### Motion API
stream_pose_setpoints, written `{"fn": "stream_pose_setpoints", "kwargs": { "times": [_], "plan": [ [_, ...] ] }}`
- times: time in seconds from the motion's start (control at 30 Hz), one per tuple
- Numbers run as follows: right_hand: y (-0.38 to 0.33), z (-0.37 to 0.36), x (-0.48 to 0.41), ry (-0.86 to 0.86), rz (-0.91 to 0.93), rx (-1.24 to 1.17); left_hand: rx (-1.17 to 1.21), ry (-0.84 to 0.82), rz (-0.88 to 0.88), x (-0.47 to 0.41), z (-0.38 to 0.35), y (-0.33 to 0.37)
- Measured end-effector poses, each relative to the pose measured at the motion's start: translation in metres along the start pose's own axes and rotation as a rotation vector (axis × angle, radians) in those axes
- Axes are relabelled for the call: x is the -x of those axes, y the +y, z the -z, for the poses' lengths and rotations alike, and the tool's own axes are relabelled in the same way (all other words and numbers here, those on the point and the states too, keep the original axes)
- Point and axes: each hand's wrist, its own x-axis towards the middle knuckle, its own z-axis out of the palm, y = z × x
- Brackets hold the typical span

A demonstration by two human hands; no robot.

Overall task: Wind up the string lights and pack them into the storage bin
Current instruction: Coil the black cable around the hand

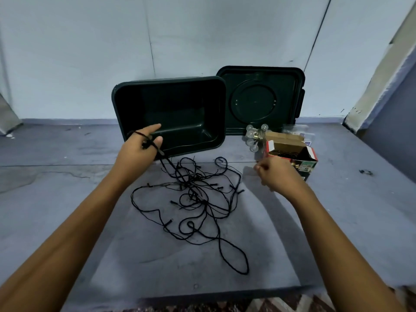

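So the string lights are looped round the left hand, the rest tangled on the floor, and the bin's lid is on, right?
No: the head view shows the lid off, leaning on the wall beside the open storage bin. The string lights are looped round the left hand, the rest tangled on the floor.

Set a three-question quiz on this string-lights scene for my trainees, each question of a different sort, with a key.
1. True or false: the bin already holds lights.
2. The black string is wound round the fingers of which hand? A. left hand B. right hand
3. Fill in: the lid stands behind the bin, against the ____.
Key: 1 false; 2 A; 3 wall.
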Motion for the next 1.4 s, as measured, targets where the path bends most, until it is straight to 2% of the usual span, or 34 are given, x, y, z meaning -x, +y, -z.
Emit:
{"fn": "stream_pose_setpoints", "kwargs": {
  "times": [0.13, 0.27, 0.4, 0.47, 0.53, 0.63, 0.77, 0.83, 0.9, 0.93, 0.97, 1.0, 1.1, 1.13, 1.2, 1.3, 1.4],
  "plan": [
    [0.010, -0.011, -0.006, 0.050, -0.011, -0.031, -0.116, -0.123, -0.027, 0.012, 0.008, -0.011],
    [0.003, -0.037, -0.001, 0.027, 0.070, -0.086, -0.191, -0.364, -0.019, 0.021, 0.009, -0.024],
    [-0.012, -0.066, 0.008, -0.041, 0.312, -0.115, -0.270, -0.523, 0.083, 0.027, 0.007, -0.033],
    [-0.020, -0.077, 0.017, -0.114, 0.444, -0.124, -0.283, -0.528, 0.128, 0.027, 0.006, -0.035],
    [-0.022, -0.084, 0.023, -0.183, 0.521, 0.012, -0.260, -0.511, 0.161, 0.027, 0.006, -0.033],
    [-0.019, -0.079, 0.023, -0.227, 0.537, 0.087, -0.093, -0.451, 0.200, 0.022, 0.012, -0.020],
    [-0.016, -0.050, 0.009, -0.239, 0.472, -0.144, 0.244, -0.309, 0.433, -0.004, 0.020, -0.002],
    [-0.014, -0.035, -0.004, -0.118, 0.396, -0.278, 0.493, -0.254, 0.586, -0.021, 0.017, 0.005],
    [-0.010, -0.026, -0.019, 0.072, 0.333, -0.374, 0.833, -0.233, 0.723, -0.033, 0.008, 0.009],
    [-0.008, -0.024, -0.027, 0.154, 0.298, -0.399, 0.934, -0.242, 0.766, -0.036, 0.000, 0.009],
    [-0.006, -0.025, -0.034, 0.208, 0.263, -0.397, 0.931, -0.269, 0.785, -0.036, -0.008, 0.008],
    [-0.002, -0.027, -0.039, 0.223, 0.230, -0.370, 0.821, -0.313, 0.786, -0.032, -0.018, 0.007],
    [0.006, -0.042, -0.048, 0.096, 0.255, -0.186, 0.189, -0.551, 0.671, -0.006, -0.042, 0.008],
    [0.007, -0.047, -0.044, 0.047, 0.298, -0.106, 0.052, -0.622, 0.609, 0.003, -0.048, 0.009],
    [0.008, -0.058, -0.031, 0.067, 0.412, 0.016, -0.121, -0.687, 0.472, 0.021, -0.057, 0.013],
    [0.002, -0.066, 0.002, 0.118, 0.483, -0.037, -0.388, -0.553, 0.266, 0.049, -0.066, 0.021],
    [-0.005, -0.071, 0.028, 0.025, 0.534, 0.058, -0.366, -0.429, 0.194, 0.081, -0.075, 0.028]
  ]
}}
